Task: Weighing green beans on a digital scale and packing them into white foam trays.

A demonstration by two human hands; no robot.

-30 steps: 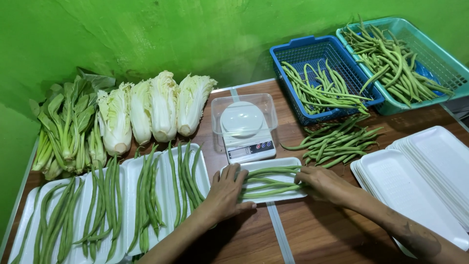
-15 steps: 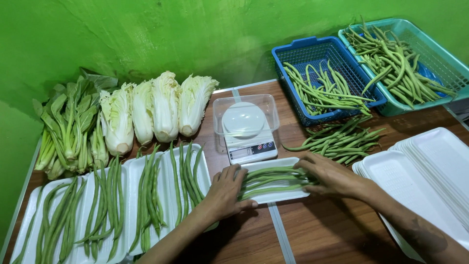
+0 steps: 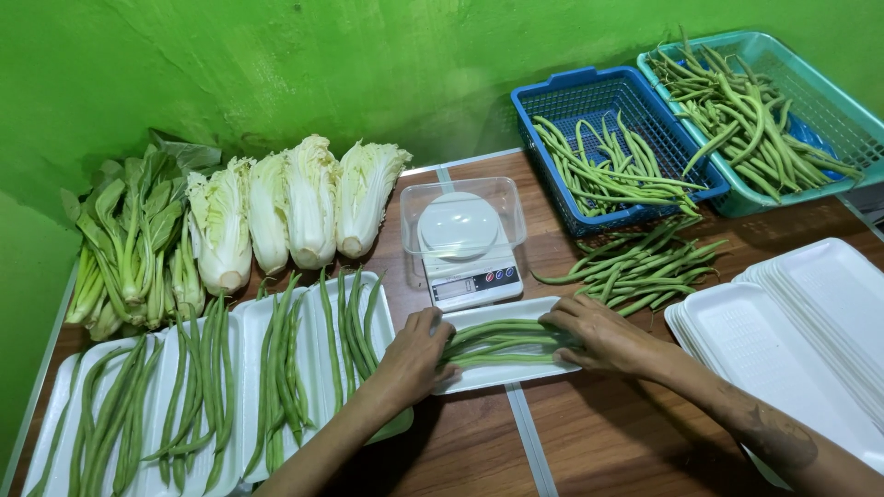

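Three white foam trays (image 3: 221,387) already lie filled with green beans; a fourth tray (image 3: 502,345) sits before the scale, left hand (image 3: 414,354) and right hand (image 3: 599,333) resting flat — fingers spread — on its beans (image 3: 502,336). Loose beans (image 3: 645,262) and empty trays (image 3: 801,331) remain.

Kitchen scale (image 3: 465,241), cabbages (image 3: 295,207), blue basket (image 3: 589,97).

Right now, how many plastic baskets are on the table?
2. The blue basket stands behind the loose beans at centre right, holding green beans. The teal basket sits beside it at the far right corner, also full of beans, partly cut off by the frame.
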